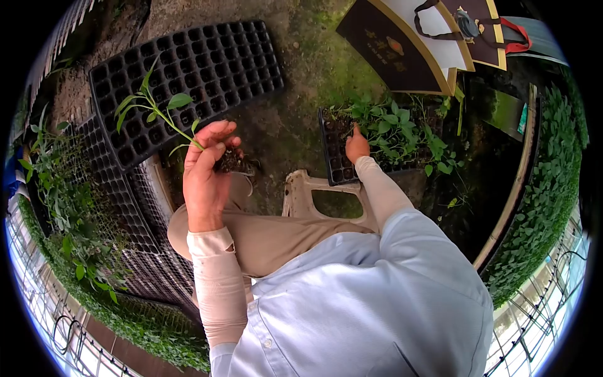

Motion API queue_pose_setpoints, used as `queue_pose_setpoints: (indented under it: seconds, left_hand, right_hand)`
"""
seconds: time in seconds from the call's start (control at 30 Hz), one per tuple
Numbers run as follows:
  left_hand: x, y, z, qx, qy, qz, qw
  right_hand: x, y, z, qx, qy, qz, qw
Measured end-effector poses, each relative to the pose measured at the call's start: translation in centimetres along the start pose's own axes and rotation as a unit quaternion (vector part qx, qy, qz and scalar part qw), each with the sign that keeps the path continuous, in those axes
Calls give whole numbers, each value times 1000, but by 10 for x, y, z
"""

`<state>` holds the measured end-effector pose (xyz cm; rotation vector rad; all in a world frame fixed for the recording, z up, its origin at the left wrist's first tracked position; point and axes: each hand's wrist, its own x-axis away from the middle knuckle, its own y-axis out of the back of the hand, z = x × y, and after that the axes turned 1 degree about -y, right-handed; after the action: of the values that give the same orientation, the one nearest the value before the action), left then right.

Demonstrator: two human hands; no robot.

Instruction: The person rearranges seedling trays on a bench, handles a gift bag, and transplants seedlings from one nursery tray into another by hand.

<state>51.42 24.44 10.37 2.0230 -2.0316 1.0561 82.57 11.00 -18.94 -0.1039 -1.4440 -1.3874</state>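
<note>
My left hand [206, 179] is raised near the front edge of an empty-celled black seedling tray [188, 69]. Its thumb and fingers are closed on a green seedling [179, 100], whose stem leans up and left over the tray. Dark soil [227, 161] clings at the root end, by the fingertips. My right hand [358, 146] reaches to a second black tray [339, 171], at the left side of the leafy seedlings [396, 129] standing there. Its fingers are curled together at the soil and stems; what they pinch, if anything, is hidden.
A pale plastic stool [298, 195] stands between my knees and the right tray. Dark paper bags [386, 47] with gold edges are at the back right. More black trays [135, 213] and plants [69, 207] line the left; a bed of greenery [540, 195] runs along the right.
</note>
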Motion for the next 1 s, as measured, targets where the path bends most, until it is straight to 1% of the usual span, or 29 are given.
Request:
queue_pose_setpoints:
  seconds: [0.03,0.1,0.23,0.3,0.33,0.4,0.43,0.47,0.5,0.53,0.57,0.6,0.63,0.67,0.73,0.77,0.83,0.87,0.93,1.0]
  left_hand:
    - [0,0,0,0,-1,1,1000]
    - [0,0,0,-1,0,-2,1000]
    - [0,-2,-2,-10,2,-7,1000]
    - [0,-1,-1,-15,-1,-3,1000]
    - [0,1,-1,-15,-1,-1,1000]
    - [-1,7,0,-26,-7,2,1000]
    - [-1,7,0,-25,-7,4,1000]
    - [-1,6,-1,-19,-10,8,1000]
    - [-1,4,-1,-13,-12,15,1000]
    - [0,1,0,-11,-10,26,1000]
    - [1,-3,0,-10,-12,21,1000]
    - [2,-6,-1,-8,-16,15,1000]
    - [3,-6,0,-7,-8,8,1000]
    - [4,-6,1,-7,-12,18,1000]
    - [4,-3,2,-26,-8,2,1000]
    - [4,-1,1,-27,-9,9,1000]
    - [3,0,1,-24,-11,9,1000]
    - [3,1,2,-17,-10,5,1000]
    - [3,3,2,-22,-19,4,1000]
    - [4,5,0,2,2,0,1000]
  right_hand:
    - [-2,2,3,0,0,-1,1000]
    - [-10,-1,2,24,-29,60,997]
    - [-46,-19,-10,6,-11,72,997]
    - [-45,-7,-4,-83,-65,145,984]
    - [-37,-4,-3,-84,-65,143,984]
    - [-8,-4,-12,-170,-19,101,980]
    - [8,-8,-20,-95,56,47,993]
    - [27,-8,-19,-64,75,18,995]
    - [34,-18,-26,-64,111,19,992]
    - [48,-11,-17,-18,91,83,992]
    - [55,-7,-7,47,98,121,987]
    - [59,-9,1,107,103,124,981]
    - [61,-8,15,142,60,140,978]
    - [58,-15,19,163,80,117,976]
    - [52,-24,38,206,42,131,969]
    - [45,-35,38,202,44,126,970]
    - [29,-63,32,241,38,68,967]
    - [30,-62,36,240,40,67,968]
    - [29,-56,41,163,41,9,986]
    - [22,-40,51,143,27,-5,989]
